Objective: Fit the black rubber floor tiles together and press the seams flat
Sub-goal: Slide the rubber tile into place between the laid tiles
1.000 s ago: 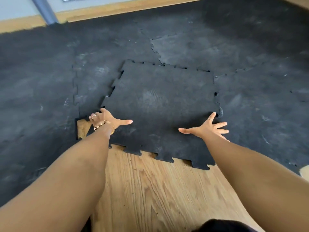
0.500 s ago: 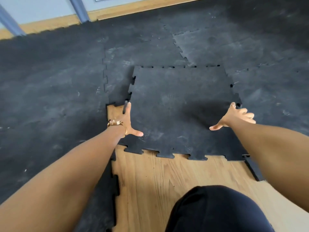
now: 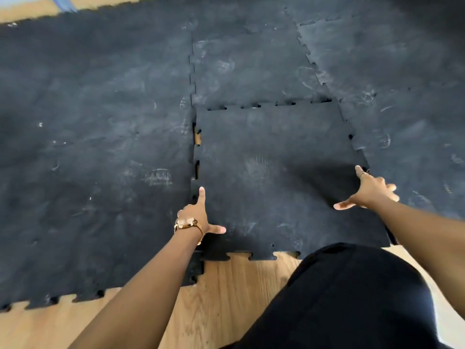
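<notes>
A loose black rubber tile [image 3: 271, 172] with puzzle-tooth edges lies in the gap among the laid black tiles [image 3: 95, 152]. Its left seam shows small slits of wood floor [image 3: 197, 138]; its far edge has open notches. My left hand [image 3: 198, 217], with a gold bracelet at the wrist, rests flat on the tile's near left edge, index finger pointing along the seam and thumb spread. My right hand [image 3: 370, 190] lies flat on the tile's right edge, fingers apart, at the seam with the right-hand tile [image 3: 415, 147]. Neither hand grips anything.
Bare wood floor [image 3: 226, 293] runs along the near side below the tiles' toothed edges. My knee in black cloth [image 3: 352, 298] fills the lower right. A wood baseboard strip [image 3: 25, 13] and a blue-grey leg [image 3: 63, 3] sit at the far left.
The loose tile has slid left and closed most of the wood gap at its left seam. Both hands stay flat on its edges; the view has shifted closer.
</notes>
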`<action>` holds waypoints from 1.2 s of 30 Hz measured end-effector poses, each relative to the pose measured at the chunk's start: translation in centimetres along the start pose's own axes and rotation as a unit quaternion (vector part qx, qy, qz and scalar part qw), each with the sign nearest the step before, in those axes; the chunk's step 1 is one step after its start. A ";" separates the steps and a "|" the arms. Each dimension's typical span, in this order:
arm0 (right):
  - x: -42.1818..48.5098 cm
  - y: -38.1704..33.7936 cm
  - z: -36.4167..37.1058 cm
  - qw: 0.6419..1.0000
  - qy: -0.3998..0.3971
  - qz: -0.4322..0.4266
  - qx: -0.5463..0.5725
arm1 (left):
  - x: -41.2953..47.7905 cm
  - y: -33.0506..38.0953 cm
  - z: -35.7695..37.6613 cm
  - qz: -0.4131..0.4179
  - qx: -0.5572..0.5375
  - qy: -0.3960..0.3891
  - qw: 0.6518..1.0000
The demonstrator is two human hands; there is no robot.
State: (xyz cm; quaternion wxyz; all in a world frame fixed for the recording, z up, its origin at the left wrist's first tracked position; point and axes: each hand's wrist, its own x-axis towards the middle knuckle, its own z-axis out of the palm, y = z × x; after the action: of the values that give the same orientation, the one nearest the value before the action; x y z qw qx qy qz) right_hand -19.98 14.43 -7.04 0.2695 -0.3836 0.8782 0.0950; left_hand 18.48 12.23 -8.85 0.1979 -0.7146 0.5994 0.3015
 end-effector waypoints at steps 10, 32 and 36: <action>0.4 1.6 -0.8 1.000 0.003 -0.019 -0.022 | -3.1 0.8 3.8 -0.017 -0.027 0.008 0.999; 0.8 2.2 0.4 0.998 0.024 -0.050 0.017 | -2.8 0.1 2.1 0.009 -0.017 -0.022 1.000; 0.3 2.2 0.2 0.999 0.021 -0.021 0.032 | -4.2 -0.2 2.7 0.014 -0.021 -0.016 1.000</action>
State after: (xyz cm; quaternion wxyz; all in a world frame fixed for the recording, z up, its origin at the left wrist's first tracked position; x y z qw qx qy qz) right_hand -21.65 15.85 -7.40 0.2647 -0.3954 0.8779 0.0530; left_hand 17.73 17.08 -8.04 0.1881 -0.7053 0.5993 0.3285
